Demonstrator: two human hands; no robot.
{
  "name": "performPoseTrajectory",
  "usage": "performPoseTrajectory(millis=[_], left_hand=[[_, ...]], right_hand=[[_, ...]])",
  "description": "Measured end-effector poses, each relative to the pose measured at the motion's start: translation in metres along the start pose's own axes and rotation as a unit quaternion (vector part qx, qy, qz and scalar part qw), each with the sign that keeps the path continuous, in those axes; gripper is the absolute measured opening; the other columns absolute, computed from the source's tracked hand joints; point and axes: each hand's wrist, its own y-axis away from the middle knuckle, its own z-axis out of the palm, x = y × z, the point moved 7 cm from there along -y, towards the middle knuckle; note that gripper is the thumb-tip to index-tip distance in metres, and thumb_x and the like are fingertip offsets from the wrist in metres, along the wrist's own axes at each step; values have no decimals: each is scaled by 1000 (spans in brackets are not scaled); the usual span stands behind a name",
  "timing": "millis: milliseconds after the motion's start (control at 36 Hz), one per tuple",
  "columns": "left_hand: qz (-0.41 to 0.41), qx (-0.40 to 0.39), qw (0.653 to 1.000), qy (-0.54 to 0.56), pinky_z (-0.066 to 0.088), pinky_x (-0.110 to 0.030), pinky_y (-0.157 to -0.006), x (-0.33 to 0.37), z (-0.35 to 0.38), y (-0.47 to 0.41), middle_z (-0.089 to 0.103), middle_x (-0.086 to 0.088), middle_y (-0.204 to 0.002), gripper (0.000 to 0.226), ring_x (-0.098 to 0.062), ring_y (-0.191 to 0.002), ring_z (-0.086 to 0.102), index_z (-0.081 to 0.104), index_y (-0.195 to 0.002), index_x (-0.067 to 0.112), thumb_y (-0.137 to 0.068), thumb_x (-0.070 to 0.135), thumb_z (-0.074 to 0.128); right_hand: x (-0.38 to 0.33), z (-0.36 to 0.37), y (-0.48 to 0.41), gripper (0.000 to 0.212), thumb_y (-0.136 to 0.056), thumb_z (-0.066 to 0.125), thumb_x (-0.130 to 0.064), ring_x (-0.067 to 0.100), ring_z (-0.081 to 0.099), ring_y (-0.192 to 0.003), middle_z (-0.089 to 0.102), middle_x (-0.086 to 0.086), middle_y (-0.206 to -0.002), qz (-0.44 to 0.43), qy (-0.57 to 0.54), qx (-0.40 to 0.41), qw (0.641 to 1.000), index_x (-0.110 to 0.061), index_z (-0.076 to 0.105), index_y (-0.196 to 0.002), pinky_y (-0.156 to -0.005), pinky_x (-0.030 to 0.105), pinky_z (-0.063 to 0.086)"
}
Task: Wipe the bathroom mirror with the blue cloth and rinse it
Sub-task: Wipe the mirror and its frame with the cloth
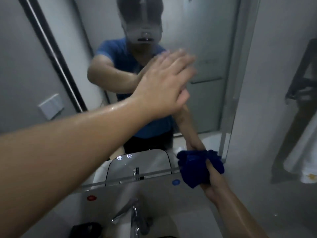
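Head view, left hand (164, 79) held flat to the mirror (205, 40) with fingers straight and close together, slightly blurred, forearm glistening wet, right hand (213, 179) gripping the bunched blue cloth (197, 167) against the mirror's lower right corner, up and right of the chrome tap (135, 219).

Dim, flat grey light; motion blur on raised left hand (164, 79); wide-angle bending at edges.
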Motion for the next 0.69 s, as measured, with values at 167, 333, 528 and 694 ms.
performPoseTrajectory(millis=[167, 333, 528, 694], left_hand=[[-292, 3, 940, 179, 48, -30, -76, -31, -11, 159, 64, 14, -93, 12, -4, -84, 55, 65, -97, 28, -94, 23, 55], [-580, -190, 723, 323, 59, -37, -72, -11, 70, 354, 72, 9, -80, 25, -5, -74, 67, 71, -85, 31, -98, 12, 65], [-772, -225, 221, 553, 60, -47, -84, 69, 161, 428, 74, -16, -114, 26, -35, -103, 71, 69, -124, 6, -100, 14, 62], [-742, -28, 60, 667, 55, -60, -103, 78, 169, 401, 72, -29, -123, 39, -48, -117, 67, 65, -127, -3, -90, 5, 54]], right_hand=[[34, 42, 14, 26, -109, 55, -12, 26, 79, -101, 82, 10, -113, 45, -15, -22, 999, -17, 63, -133, -78, 45, 63], [69, 84, 28, 20, -110, 53, -5, 30, 73, -96, 83, 7, -98, 46, 9, -1, 999, -16, 64, -122, -79, 47, 59], [160, 158, 50, 57, -104, 67, -45, 36, 73, -115, 74, 19, -125, 179, 142, 5, 974, -4, 61, -142, -107, 53, 57], [173, 173, 61, 78, -78, 75, -76, 23, 73, -109, 78, 5, -119, 187, 311, -58, 930, -23, 66, -133, -100, 39, 57]])
